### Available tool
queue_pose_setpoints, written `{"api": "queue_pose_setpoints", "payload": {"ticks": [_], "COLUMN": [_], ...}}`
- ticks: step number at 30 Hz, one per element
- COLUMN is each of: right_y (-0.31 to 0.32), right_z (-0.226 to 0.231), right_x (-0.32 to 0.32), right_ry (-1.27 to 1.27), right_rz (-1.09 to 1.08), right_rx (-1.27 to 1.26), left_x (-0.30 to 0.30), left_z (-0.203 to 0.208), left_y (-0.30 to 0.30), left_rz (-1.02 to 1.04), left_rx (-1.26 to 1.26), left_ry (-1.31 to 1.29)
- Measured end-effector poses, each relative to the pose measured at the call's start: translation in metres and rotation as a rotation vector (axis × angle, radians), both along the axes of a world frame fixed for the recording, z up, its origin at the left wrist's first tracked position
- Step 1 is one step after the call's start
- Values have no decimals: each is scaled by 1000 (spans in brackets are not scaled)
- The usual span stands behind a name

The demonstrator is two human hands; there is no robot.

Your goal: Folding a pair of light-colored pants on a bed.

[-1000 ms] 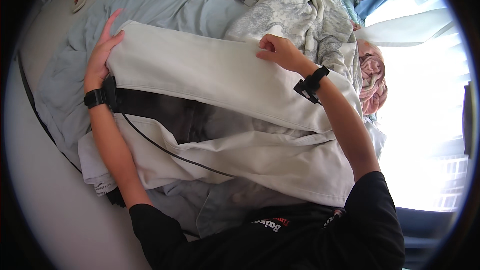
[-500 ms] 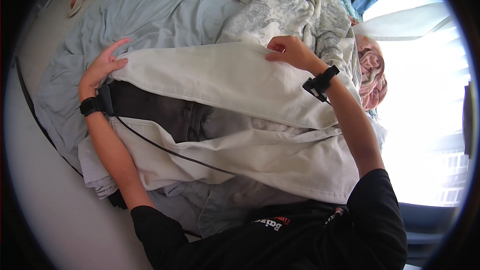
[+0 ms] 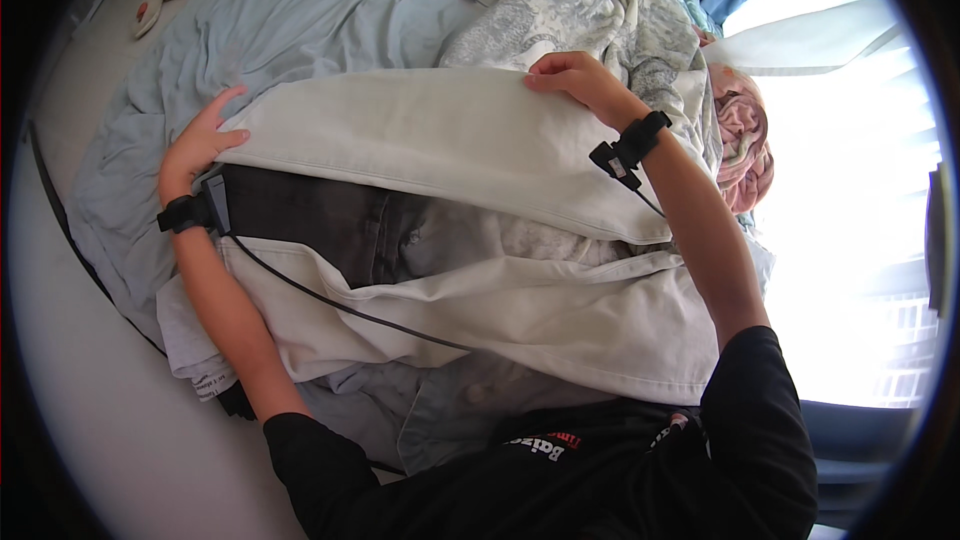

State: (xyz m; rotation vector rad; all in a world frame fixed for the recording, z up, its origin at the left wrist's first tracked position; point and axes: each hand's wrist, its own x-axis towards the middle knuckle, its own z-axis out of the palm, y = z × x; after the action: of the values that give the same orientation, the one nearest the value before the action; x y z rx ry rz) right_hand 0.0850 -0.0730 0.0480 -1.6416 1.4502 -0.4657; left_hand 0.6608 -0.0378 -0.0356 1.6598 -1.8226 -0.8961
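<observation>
Two hands on the trousers [image 3: 400, 130], which stretch right across the middle of the frame! Left hand [image 3: 195, 148], out at the left by the upper leg's hem: thumb and forefinger spread wide, cloth against it, other fingers hard to make out. Right hand [image 3: 585, 80], upper centre, and that looks like a pinch on the leg's top edge, fingertips curled over the cloth.

Now the danger! With that left hand so loose, the hem could slide off and leave the leg creased. The cable [image 3: 350, 310] from the left wrist's strap [image 3: 188, 214] lies over the lower leg; one quick pull and it might snag. And the dark cloth [image 3: 300, 215] showing between the legs could be dragged along if caught.

As for the lie of it: long axis running left to right, hems pointing left, legs apparently meeting at right of centre, partly behind the right forearm [image 3: 710, 250].
</observation>
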Motion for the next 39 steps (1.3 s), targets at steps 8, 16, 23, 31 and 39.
{"api": "queue_pose_setpoints", "payload": {"ticks": [8,16,23,31,39], "right_y": [-7,-14,-26,-8,15], "right_z": [4,12,-3,-12,4], "right_x": [13,46,85,96,92], "right_ry": [-57,153,288,360,419], "right_rz": [96,259,363,314,274], "right_rx": [176,-104,-273,-634,-541], "left_x": [24,23,25,22,22], "left_z": [-19,-18,-27,-22,-20], "left_y": [-10,-16,-20,-16,-15], "left_rz": [74,9,-57,-53,-58], "left_rx": [102,289,242,238,254], "left_ry": [-131,-9,-34,-48,8]}}
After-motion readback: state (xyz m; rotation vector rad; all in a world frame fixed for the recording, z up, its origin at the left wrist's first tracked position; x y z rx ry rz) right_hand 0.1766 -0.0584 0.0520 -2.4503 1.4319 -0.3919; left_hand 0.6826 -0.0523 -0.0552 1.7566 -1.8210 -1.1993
